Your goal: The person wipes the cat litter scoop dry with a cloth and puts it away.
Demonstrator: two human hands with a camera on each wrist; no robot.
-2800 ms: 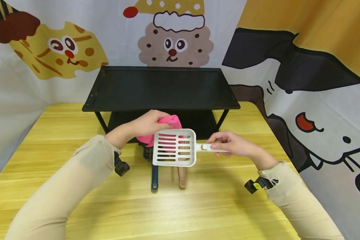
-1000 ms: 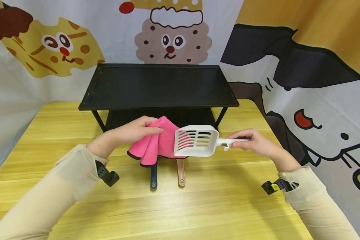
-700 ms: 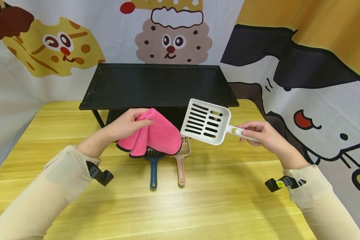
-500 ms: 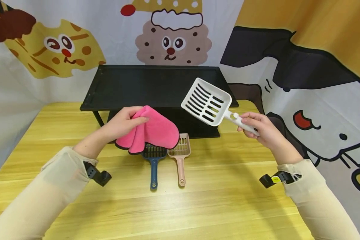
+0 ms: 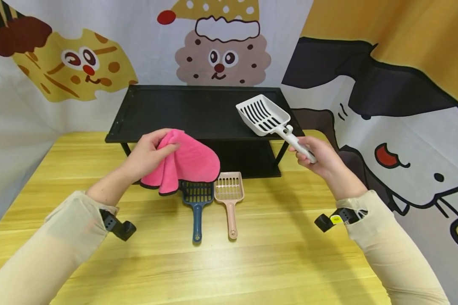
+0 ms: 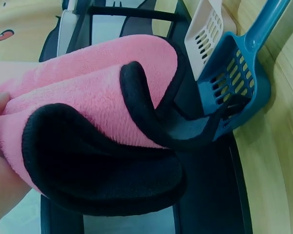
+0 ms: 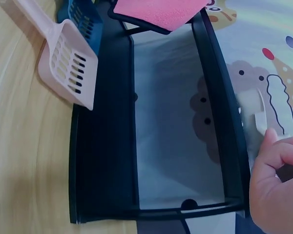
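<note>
My left hand [image 5: 149, 154] pinches a bunched pink cloth [image 5: 192, 161] with black edging, which hangs in folds over the front of the rack. My right hand [image 5: 314, 154] grips the handle of a white slotted litter scoop [image 5: 265, 114]. The scoop's head is raised in front of the rack's upper shelf, tilted up to the left, apart from the cloth. Below, a blue litter scoop [image 5: 197, 216] and a pink-beige one [image 5: 230, 212] lie side by side, handles toward me. In the head view the cloth hides part of the blue scoop's head.
A black two-tier rack [image 5: 206, 110] stands at the back of the wooden table [image 5: 252, 271]. The two lying scoops have their heads at its lower shelf [image 5: 248, 159]. A printed curtain [image 5: 152, 46] hangs behind and to the right.
The white scoop was in front of the cloth; my right hand has carried it right and up, tilting it. My left hand has moved left with the cloth, uncovering more of the lying scoops.
</note>
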